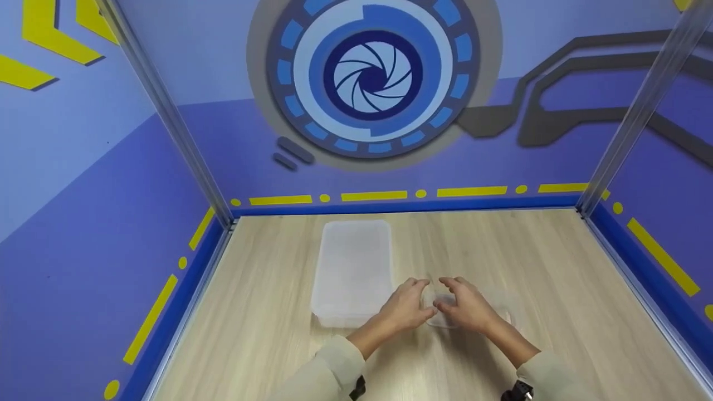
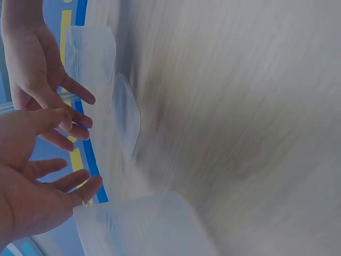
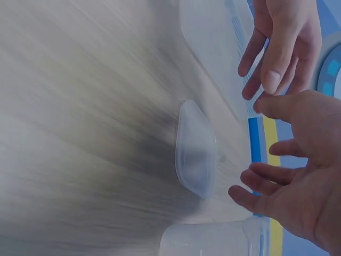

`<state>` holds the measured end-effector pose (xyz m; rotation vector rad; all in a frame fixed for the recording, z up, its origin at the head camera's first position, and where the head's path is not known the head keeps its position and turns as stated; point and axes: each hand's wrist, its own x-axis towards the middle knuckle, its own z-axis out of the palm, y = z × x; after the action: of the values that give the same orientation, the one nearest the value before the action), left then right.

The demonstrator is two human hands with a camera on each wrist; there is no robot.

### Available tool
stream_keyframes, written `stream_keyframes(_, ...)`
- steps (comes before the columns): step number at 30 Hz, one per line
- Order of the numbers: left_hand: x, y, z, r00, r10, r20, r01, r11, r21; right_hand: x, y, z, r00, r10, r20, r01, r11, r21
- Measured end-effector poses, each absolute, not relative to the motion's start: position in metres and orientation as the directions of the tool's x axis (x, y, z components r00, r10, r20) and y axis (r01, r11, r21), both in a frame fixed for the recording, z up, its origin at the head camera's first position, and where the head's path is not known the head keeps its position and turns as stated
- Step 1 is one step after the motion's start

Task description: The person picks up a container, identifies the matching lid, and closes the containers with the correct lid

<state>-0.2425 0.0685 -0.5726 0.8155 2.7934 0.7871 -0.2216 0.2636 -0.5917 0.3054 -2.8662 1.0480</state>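
My left hand [image 1: 405, 305] and right hand [image 1: 467, 305] hover above the table, facing each other with fingers loosely bent and apart. Neither holds anything. Below them a thin translucent plastic lid [image 3: 195, 150] lies on the wood, partly hidden by the right hand in the head view. To the left of the left hand stands a large frosted plastic box [image 1: 353, 267]. A smaller clear plastic container [image 2: 91, 56] stands on the right, beyond the lid in the left wrist view; in the head view the right hand and forearm partly cover it.
The light wood tabletop [image 1: 267, 345] is bounded by blue and purple panels [image 1: 211, 139] at the back and both sides. Metal posts [image 1: 172, 120] rise at the two back corners.
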Motion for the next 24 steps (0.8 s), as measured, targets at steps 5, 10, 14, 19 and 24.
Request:
stream_keyframes(5, -0.24, 0.077, -0.581, -0.856, 0.516, -0.02, 0.436, 0.743, 0.507, -0.221, 0.259, -0.594, -0.986, -0.088, 0.142, -0.159, 0.758, -0.633)
stream_keyframes(10, -0.238, 0.081, -0.593, -0.878, 0.472, -0.075, 0.366, 0.764, 0.531, -0.22, 0.255, -0.593, -0.993, -0.033, 0.113, -0.098, 0.771, -0.63)
stream_keyframes(14, -0.239, 0.082, -0.6, -0.896, 0.433, -0.096, 0.311, 0.768, 0.561, -0.219, 0.251, -0.593, -0.994, -0.028, 0.103, -0.085, 0.786, -0.613)
stream_keyframes(19, -0.239, 0.085, -0.602, -0.908, 0.412, -0.071, 0.304, 0.767, 0.565, -0.218, 0.248, -0.596, -0.997, -0.022, 0.075, -0.062, 0.804, -0.592)
stream_keyframes(24, -0.239, 0.085, -0.603, -0.91, 0.411, -0.058, 0.31, 0.765, 0.564, -0.216, 0.246, -0.601, -0.999, -0.016, 0.042, -0.037, 0.807, -0.589)
